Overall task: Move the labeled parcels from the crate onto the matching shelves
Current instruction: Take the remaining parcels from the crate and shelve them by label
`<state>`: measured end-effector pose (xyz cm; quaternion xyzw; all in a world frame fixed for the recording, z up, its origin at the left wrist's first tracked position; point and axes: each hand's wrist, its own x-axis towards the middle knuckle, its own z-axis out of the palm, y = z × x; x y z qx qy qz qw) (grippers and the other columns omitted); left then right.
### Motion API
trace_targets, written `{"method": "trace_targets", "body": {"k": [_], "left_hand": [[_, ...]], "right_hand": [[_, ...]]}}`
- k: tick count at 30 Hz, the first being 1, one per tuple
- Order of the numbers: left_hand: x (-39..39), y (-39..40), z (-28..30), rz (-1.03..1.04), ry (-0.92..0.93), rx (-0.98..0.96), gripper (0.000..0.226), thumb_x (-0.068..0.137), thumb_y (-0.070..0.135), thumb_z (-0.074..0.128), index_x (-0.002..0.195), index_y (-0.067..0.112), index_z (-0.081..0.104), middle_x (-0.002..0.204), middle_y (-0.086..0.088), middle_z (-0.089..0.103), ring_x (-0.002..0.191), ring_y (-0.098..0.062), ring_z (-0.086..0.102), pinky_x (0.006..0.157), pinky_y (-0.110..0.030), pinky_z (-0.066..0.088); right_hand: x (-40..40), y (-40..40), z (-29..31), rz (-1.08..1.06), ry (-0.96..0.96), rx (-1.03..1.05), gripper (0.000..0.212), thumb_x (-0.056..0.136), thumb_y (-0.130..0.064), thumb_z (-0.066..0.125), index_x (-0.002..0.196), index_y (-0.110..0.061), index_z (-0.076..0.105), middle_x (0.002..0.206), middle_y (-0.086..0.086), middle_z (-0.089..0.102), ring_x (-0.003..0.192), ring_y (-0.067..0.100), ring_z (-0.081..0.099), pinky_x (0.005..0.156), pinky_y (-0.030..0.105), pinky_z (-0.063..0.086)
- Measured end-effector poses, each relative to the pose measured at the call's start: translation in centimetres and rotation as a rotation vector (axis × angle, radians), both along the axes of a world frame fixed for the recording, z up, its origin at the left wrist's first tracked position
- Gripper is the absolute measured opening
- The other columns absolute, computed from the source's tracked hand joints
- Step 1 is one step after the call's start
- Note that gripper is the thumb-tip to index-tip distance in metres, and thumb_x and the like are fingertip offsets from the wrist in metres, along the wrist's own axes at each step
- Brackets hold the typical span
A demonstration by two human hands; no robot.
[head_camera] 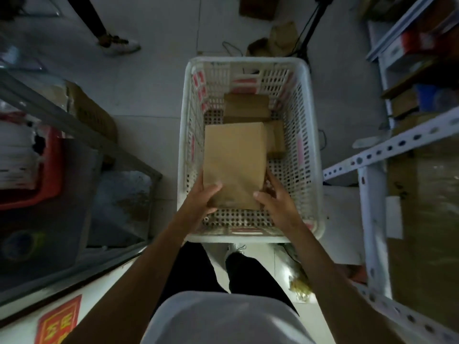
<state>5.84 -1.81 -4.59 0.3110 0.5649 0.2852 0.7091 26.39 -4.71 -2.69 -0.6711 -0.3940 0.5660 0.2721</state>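
Note:
A white perforated plastic crate [309,135] stands on the floor in front of me. Inside it a large flat brown cardboard parcel [233,160] lies tilted over smaller brown parcels [246,105]. My left hand [202,197] grips the parcel's near left corner, thumb on top. My right hand [274,197] holds the near right corner, thumb on the top face and fingers down the side. No label shows on the parcel's upper face.
White slotted metal shelves [372,165] with boxes stand at the right. A grey rack [82,125] with a red bin [49,175] is at the left. Another person's leg and shoe [116,43] are on the floor at the back left. A tripod [310,28] stands behind the crate.

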Motion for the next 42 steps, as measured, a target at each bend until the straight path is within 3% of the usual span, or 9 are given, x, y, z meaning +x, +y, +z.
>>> {"method": "trace_targets", "body": {"k": [3, 8, 14, 19, 24, 28, 32, 36, 42], "left_hand": [[-0.7, -1.2, 2.3, -0.073, 0.047, 0.242, 0.075, 0.085, 0.023, 0.068, 0.150, 0.027, 0.031, 0.133, 0.001, 0.062, 0.123, -0.024, 0.059, 0.102, -0.047, 0.048], [-3.7, -2.6, 4.3, -0.194, 0.009, 0.337, 0.095, 0.077, 0.032, 0.074, 0.155, 0.033, 0.019, 0.132, 0.006, 0.062, 0.120, -0.010, 0.060, 0.099, -0.038, 0.052], [-6.5, -4.7, 5.8, -0.302, 0.166, 0.372, 0.112, 0.050, 0.065, 0.086, 0.142, 0.042, 0.026, 0.134, -0.007, 0.041, 0.115, -0.022, 0.057, 0.077, -0.029, 0.060], [-7.0, -6.8, 7.1, -0.324, 0.037, 0.295, 0.071, 0.078, 0.034, 0.080, 0.135, 0.033, 0.037, 0.117, 0.014, 0.057, 0.109, -0.007, 0.059, 0.069, -0.012, 0.053], [-5.6, -9.5, 7.5, -0.457, -0.056, 0.334, 0.086, 0.078, 0.036, 0.081, 0.148, 0.035, 0.032, 0.129, 0.006, 0.060, 0.109, -0.001, 0.063, 0.085, -0.022, 0.056], [-4.6, -12.2, 7.6, -0.636, -0.018, 0.355, 0.078, 0.079, 0.065, 0.063, 0.149, 0.045, 0.031, 0.140, 0.007, 0.055, 0.124, -0.012, 0.056, 0.103, -0.043, 0.049], [-2.6, -16.1, 7.7, -0.709, -0.087, 0.353, 0.039, 0.100, 0.030, 0.050, 0.131, 0.053, 0.049, 0.141, 0.007, 0.051, 0.131, -0.017, 0.050, 0.095, -0.033, 0.052], [0.2, -21.1, 8.4, -0.803, -0.181, 0.363, 0.058, 0.090, 0.020, 0.066, 0.141, 0.034, 0.040, 0.143, 0.004, 0.044, 0.132, -0.012, 0.046, 0.088, -0.023, 0.053], [3.5, -30.0, 9.7, -0.966, -0.154, 0.413, 0.090, 0.076, -0.001, 0.078, 0.146, 0.019, 0.025, 0.122, 0.015, 0.055, 0.103, 0.017, 0.058, 0.079, -0.008, 0.049]], "right_hand": [[-0.9, -1.4, -0.1, -0.012, -0.106, -0.004, 0.063, 0.079, -0.063, 0.058, 0.140, -0.053, 0.044, 0.135, 0.000, 0.056, 0.118, 0.019, 0.059, 0.102, 0.050, 0.049], [-5.0, -4.6, 4.1, -0.107, -0.305, 0.215, 0.043, 0.104, -0.033, 0.047, 0.146, -0.020, 0.046, 0.128, -0.009, 0.048, 0.113, 0.000, 0.042, 0.102, 0.011, 0.033], [-9.7, -8.1, 6.1, -0.156, -0.457, 0.228, 0.059, 0.101, -0.025, 0.055, 0.153, -0.031, 0.028, 0.123, 0.003, 0.035, 0.095, 0.010, 0.043, 0.091, 0.036, 0.041], [-11.0, -11.7, 8.0, -0.304, -0.290, 0.203, 0.096, 0.068, -0.082, 0.057, 0.149, -0.038, 0.030, 0.144, -0.006, 0.024, 0.132, 0.019, 0.030, 0.110, 0.040, 0.037], [-10.1, -15.5, 8.9, -0.388, -0.245, 0.094, 0.120, 0.058, -0.086, 0.058, 0.158, -0.031, 0.020, 0.157, -0.006, 0.020, 0.144, 0.020, 0.025, 0.119, 0.046, 0.030], [-8.4, -20.2, 8.9, -0.612, -0.029, 0.113, 0.090, 0.069, -0.079, 0.066, 0.146, -0.037, 0.047, 0.143, -0.007, 0.053, 0.131, 0.018, 0.052, 0.110, 0.046, 0.044], [-7.3, -26.7, 9.6, -0.792, 0.172, 0.193, 0.021, 0.095, -0.041, 0.058, 0.112, -0.032, 0.067, 0.108, -0.010, 0.074, 0.108, 0.018, 0.067, 0.096, 0.034, 0.052], [-6.8, -33.8, 9.1, -0.941, 0.196, 0.270, 0.028, 0.104, -0.028, 0.046, 0.127, -0.030, 0.060, 0.120, -0.003, 0.067, 0.108, 0.019, 0.062, 0.083, 0.029, 0.048], [-7.3, -44.8, 9.4, -1.155, 0.022, 0.337, 0.036, 0.097, -0.048, 0.052, 0.133, -0.051, 0.053, 0.132, -0.010, 0.059, 0.122, 0.019, 0.058, 0.104, 0.051, 0.048]]}}
